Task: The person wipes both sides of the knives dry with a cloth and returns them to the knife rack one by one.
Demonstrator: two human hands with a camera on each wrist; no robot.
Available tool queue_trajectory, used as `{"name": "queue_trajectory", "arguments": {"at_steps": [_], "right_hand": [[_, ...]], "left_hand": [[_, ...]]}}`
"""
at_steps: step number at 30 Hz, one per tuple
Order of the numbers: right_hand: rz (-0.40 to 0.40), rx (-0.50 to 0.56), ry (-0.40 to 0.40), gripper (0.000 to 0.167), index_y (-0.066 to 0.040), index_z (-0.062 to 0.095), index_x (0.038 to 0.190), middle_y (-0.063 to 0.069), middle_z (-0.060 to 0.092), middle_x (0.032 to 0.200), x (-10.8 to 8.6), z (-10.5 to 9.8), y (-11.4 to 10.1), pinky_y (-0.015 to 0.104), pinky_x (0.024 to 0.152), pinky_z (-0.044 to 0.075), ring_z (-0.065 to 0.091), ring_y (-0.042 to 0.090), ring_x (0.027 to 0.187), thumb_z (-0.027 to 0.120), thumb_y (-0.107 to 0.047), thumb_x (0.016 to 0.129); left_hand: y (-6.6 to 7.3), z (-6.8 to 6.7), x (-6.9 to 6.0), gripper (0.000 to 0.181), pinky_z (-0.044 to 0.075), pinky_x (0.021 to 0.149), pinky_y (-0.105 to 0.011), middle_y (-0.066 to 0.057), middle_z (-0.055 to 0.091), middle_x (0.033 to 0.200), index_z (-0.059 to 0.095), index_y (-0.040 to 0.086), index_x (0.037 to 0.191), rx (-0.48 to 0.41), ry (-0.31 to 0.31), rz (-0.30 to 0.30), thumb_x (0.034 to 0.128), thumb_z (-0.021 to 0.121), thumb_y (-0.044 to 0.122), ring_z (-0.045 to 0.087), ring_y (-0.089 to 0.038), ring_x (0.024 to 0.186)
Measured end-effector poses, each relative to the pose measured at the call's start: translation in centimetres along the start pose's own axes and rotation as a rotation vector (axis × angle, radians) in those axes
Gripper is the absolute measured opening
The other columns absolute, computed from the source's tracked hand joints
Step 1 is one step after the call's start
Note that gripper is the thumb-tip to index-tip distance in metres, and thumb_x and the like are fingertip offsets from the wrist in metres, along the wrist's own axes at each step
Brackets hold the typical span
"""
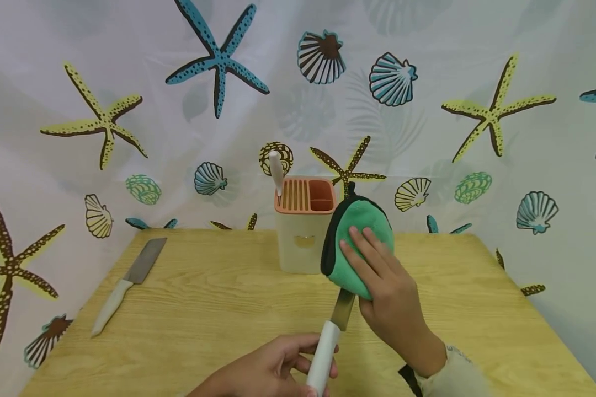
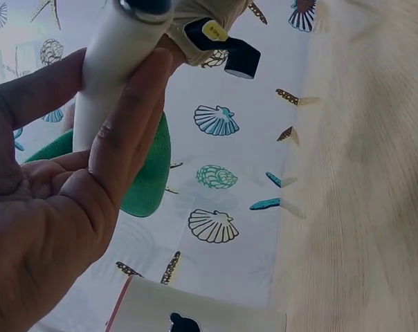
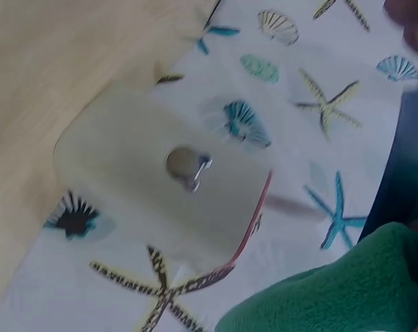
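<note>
In the head view my left hand (image 1: 273, 366) grips the white handle (image 1: 324, 355) of a knife, which points up and away. A green cloth (image 1: 360, 212) with a black edge covers most of its blade (image 1: 343, 310); only the part near the handle shows. My right hand (image 1: 394, 298) holds the cloth over the blade, fingers lying nearly straight on its front, thumb mostly hidden. In the left wrist view, the fingers of my left hand (image 2: 77, 173) wrap the handle (image 2: 115, 72). The right wrist view shows the cloth (image 3: 340, 290) beside the dark blade (image 3: 405, 162).
A cleaver (image 1: 148, 260) with a pale handle lies at the table's left. At the back stands a white knife block (image 1: 290, 242) with an orange slotted top, a white-handled utensil (image 1: 276, 172) upright in it. A patterned curtain (image 1: 288, 33) hangs behind the wooden table (image 1: 203, 298).
</note>
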State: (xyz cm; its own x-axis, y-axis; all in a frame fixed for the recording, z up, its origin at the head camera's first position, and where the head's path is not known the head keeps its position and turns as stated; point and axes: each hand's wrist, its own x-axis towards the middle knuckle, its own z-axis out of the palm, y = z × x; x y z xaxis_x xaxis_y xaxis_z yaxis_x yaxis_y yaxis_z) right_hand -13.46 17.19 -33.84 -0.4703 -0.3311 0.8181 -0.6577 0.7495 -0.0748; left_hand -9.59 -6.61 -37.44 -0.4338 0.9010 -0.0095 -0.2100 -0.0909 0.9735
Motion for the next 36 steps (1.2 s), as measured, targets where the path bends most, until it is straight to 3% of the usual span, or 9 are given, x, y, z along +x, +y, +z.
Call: {"name": "queue_trajectory", "arguments": {"at_steps": [3,6,10,16,21,24,28,32,36], "right_hand": [[0.051,-0.024,0.012,0.073,-0.011,0.057,0.141,0.011,0.055,0.148,0.6,0.1,1.9,0.035,0.111,0.046,0.048,0.03,0.141,0.048,0.02,0.075],[0.096,-0.04,0.0,0.07,-0.008,0.055,0.143,0.015,0.058,0.144,1.1,0.0,3.7,0.047,0.084,0.06,0.058,0.036,0.13,0.053,0.018,0.078],[0.206,-0.023,-0.096,0.051,0.0,0.06,0.13,0.02,0.07,0.119,1.0,-0.9,5.7,0.044,0.061,0.054,0.071,0.038,0.094,0.053,0.014,0.082],[0.433,0.001,-0.28,0.015,0.0,0.06,0.108,0.015,0.06,0.074,1.0,-2.8,7.8,0.039,0.062,0.04,0.056,0.026,0.065,0.049,0.0,0.097],[0.496,0.025,-0.123,0.015,0.006,0.06,0.108,0.016,0.045,0.061,0.9,-4.4,7.2,0.044,0.06,0.042,0.058,0.036,0.063,0.051,-0.004,0.101],[0.439,0.036,0.041,0.018,0.007,0.063,0.111,0.021,0.057,0.069,0.9,-5.0,5.4,0.034,0.063,0.044,0.06,0.033,0.067,0.054,0.0,0.097],[0.224,0.071,0.143,0.038,0.003,0.066,0.118,0.018,0.072,0.097,1.0,-5.0,1.4,0.011,0.075,0.044,0.064,0.016,0.082,0.054,0.01,0.083],[0.015,0.087,-0.007,0.072,-0.011,0.062,0.135,0.01,0.066,0.132,0.7,-4.2,-2.4,0.024,0.088,0.058,0.068,0.022,0.114,0.054,0.011,0.067],[-0.101,0.085,-0.221,0.094,-0.023,0.058,0.14,0.005,0.056,0.145,-0.5,-3.1,-4.8,0.025,0.069,0.059,0.063,0.025,0.124,0.055,0.012,0.053]], "left_hand": [[0.2,0.0,0.0,0.05,0.054,0.093,-0.024,-0.013,0.059,0.125,0.041,-0.003,0.142,0.015,0.003,-0.038,0.0987,0.062,0.009,0.065,-0.005,0.105],[0.2,-0.1,0.0,0.051,0.054,0.095,-0.025,-0.015,0.059,0.126,0.043,-0.002,0.142,0.032,0.01,-0.059,0.0975,0.064,0.012,0.066,-0.005,0.106],[-0.1,-0.2,0.0,0.051,0.056,0.09,-0.025,-0.005,0.062,0.12,0.044,0.001,0.142,0.013,0.015,-0.086,0.0972,0.065,0.014,0.066,-0.006,0.105],[-0.3,-0.3,0.1,0.048,0.056,0.09,-0.026,0.001,0.063,0.118,0.047,0.002,0.14,0.012,0.044,-0.092,0.0966,0.065,0.009,0.066,-0.007,0.104],[-0.3,-0.6,0.3,0.047,0.056,0.087,-0.024,0.001,0.063,0.117,0.048,0.0,0.136,0.003,0.14,-0.049,0.0937,0.068,0.007,0.068,-0.011,0.096],[-0.4,-0.7,0.5,0.05,0.058,0.08,-0.022,0.001,0.062,0.114,0.048,-0.003,0.134,0.035,0.2,0.005,0.091,0.071,0.006,0.068,-0.009,0.094],[-0.5,-0.9,0.9,0.049,0.059,0.079,-0.024,-0.002,0.061,0.11,0.047,-0.007,0.13,0.082,0.265,0.057,0.0895,0.073,0.005,0.067,-0.008,0.095],[-0.5,-1.0,1.4,0.051,0.059,0.078,-0.026,-0.002,0.06,0.109,0.048,-0.007,0.132,0.056,0.281,0.064,0.0894,0.073,0.005,0.065,-0.011,0.098],[-0.8,-1.1,1.4,0.058,0.055,0.088,-0.023,-0.012,0.062,0.121,0.044,-0.001,0.141,0.065,0.249,0.129,0.0909,0.072,0.008,0.061,-0.008,0.105]]}}
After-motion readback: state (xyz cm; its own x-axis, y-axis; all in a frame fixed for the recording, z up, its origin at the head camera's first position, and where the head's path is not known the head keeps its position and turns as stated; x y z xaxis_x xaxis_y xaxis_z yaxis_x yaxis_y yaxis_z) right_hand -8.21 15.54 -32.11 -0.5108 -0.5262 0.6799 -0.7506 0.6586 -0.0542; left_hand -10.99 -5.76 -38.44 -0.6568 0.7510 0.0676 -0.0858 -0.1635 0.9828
